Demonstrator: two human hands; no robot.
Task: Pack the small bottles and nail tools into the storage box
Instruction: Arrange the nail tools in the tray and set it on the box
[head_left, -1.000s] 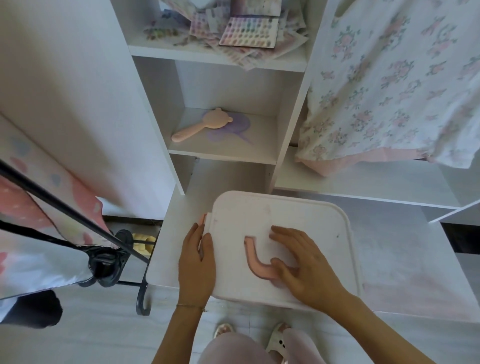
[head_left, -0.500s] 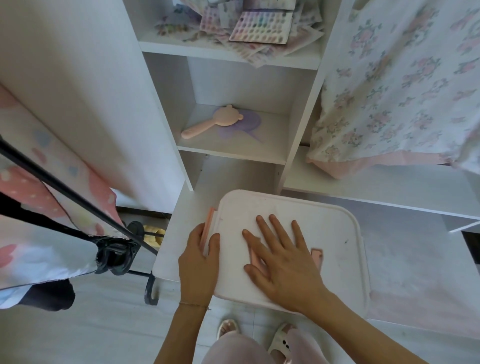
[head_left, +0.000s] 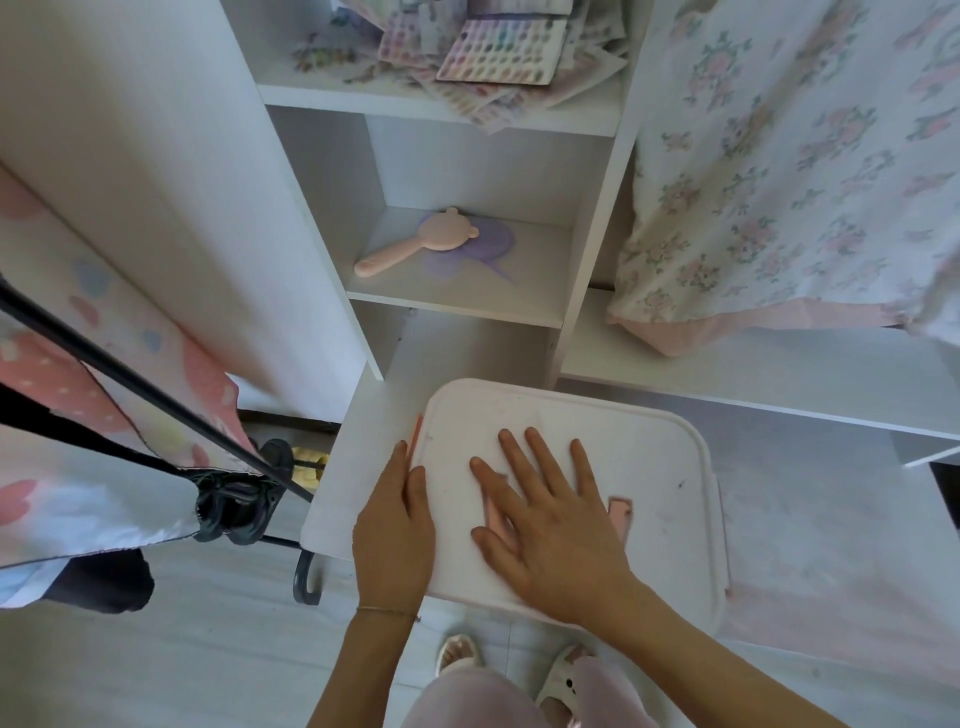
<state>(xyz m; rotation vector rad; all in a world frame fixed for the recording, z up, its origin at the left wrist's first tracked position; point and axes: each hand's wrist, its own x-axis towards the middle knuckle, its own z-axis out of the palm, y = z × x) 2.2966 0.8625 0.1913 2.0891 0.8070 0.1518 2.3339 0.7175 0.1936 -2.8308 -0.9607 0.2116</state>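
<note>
- Storage box (head_left: 670, 478): white, lid on, sits at the front edge of the low white shelf (head_left: 353, 499), near corner overhanging a little. Reads as rigid moulded plastic, smooth-topped, probably slick under a dry palm; likely light unless well filled. Contents hidden by the lid.
- Best hold, by my judgement: both side rims, or the pink fold-down handle (head_left: 621, 514), which lies flat on the lid.
- Right hand (head_left: 550, 525): flat on the lid, fingers straight and spread wide, covering most of the handle, pressing rather than gripping.
- Left hand (head_left: 395, 525): lies along the box's left edge, fingers together and nearly straight, thumb on the lid; steadying it.
- Pink side latch (head_left: 416, 434): thin strip by the left fingertips; whether it is clipped I cannot tell.
- No small bottles or nail tools in sight outside the box.
</note>
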